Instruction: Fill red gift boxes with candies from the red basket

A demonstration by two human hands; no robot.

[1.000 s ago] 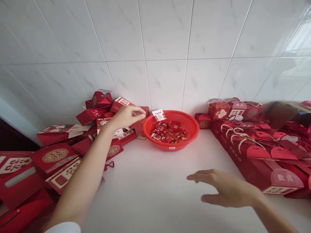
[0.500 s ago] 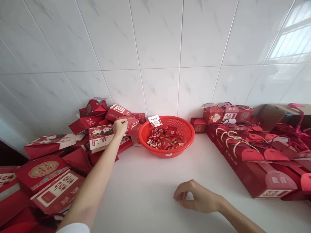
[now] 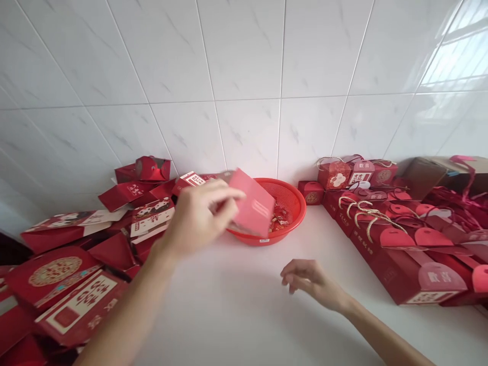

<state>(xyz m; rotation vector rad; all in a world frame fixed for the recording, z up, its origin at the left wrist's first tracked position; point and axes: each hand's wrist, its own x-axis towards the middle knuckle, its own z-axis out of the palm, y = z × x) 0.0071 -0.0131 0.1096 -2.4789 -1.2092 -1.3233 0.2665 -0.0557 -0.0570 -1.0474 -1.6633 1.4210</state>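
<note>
My left hand point(image 3: 204, 213) is closed on one edge of a red gift box point(image 3: 251, 203), raised in front of a red plastic basket point(image 3: 299, 216). The tilted box is slightly blurred and hides the left part of the basket. Small red wrapped pieces point(image 3: 281, 216) lie inside the basket. Nothing is held by my right hand point(image 3: 314, 282), which hovers over the white tabletop point(image 3: 236, 300) with its fingers loosely bent and apart from the thumb.
A heap of red gift boxes point(image 3: 57, 274) covers the left side. At the right stand rows of red boxes point(image 3: 385, 269), some with rope handles, and a brown carton point(image 3: 423, 178) behind them. A small red box point(image 3: 310, 193) stands beside the basket, against the tiled wall point(image 3: 247, 51).
My left hand has lifted the red gift box off the heap and carried it right and nearer, in front of the basket. My right hand has moved slightly away from me.
</note>
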